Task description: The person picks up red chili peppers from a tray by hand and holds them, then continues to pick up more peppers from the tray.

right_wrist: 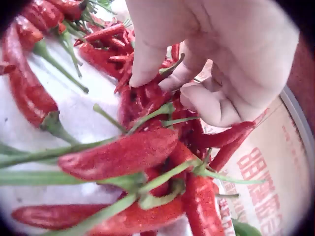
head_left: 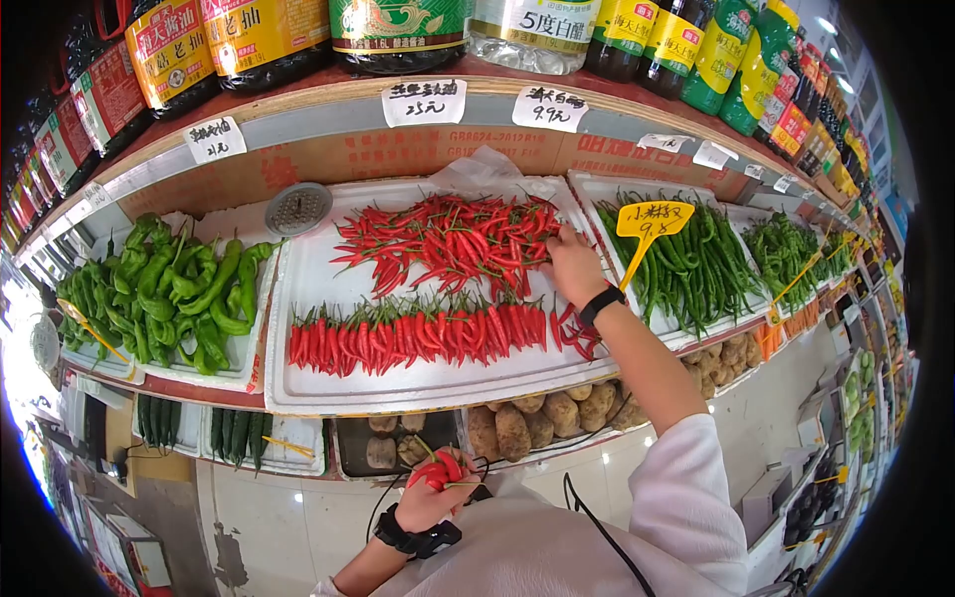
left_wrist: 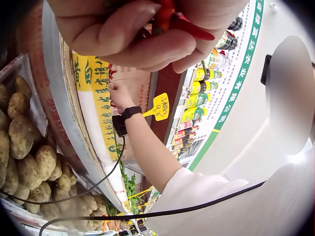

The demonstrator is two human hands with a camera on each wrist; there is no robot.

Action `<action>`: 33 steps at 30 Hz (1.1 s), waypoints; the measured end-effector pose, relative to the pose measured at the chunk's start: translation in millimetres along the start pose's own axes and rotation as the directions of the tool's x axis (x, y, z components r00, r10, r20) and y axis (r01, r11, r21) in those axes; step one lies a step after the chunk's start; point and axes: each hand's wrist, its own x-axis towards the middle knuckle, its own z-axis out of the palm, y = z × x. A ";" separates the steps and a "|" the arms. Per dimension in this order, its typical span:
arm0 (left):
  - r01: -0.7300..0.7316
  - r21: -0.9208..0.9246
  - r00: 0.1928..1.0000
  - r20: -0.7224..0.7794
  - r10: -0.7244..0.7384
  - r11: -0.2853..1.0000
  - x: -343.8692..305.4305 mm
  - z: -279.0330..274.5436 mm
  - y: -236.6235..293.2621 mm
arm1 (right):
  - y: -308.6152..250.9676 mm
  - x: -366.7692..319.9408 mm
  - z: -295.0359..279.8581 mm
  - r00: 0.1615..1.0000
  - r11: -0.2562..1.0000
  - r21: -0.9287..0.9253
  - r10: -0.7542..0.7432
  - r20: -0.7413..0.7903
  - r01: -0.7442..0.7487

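Left hand (head_left: pixel 428 505) grips red chillies (head_left: pixel 435 477); whether right hand (head_left: pixel 577 267) pinches, I can't tell. Probably light, slick: take stems (right_wrist: pixel 61 68).

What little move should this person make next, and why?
Probably pinch one from the loose chili pile with the right grip: its fingertips are in among the pile, and the left grip holds a few red chilies, so adding to them seems sensible.

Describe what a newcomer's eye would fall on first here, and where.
Probably the slender, glossy red chili peppers in the wide white tray at the head view's centre: a neat front row, a loose heap behind. The person's bare right hand touches the heap's right end; the bare left hand grips others in front of the tray.
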 end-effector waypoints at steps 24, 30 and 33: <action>0.004 0.036 0.998 0.055 -0.006 0.999 1.5 1.0 -7.0 | -4.1 -31.0 -26.1 0.989 0.937 0.326 0.085 0.125 -0.122; -0.030 -0.019 0.999 0.044 0.031 0.999 2.2 1.5 -14.4 | 1.2 -28.1 -20.7 0.969 0.948 0.228 0.185 0.166 -0.221; -0.028 -0.012 0.999 0.040 0.028 1.000 1.3 0.8 -14.1 | -0.6 -30.9 -36.7 0.968 0.942 0.221 0.240 0.073 -0.251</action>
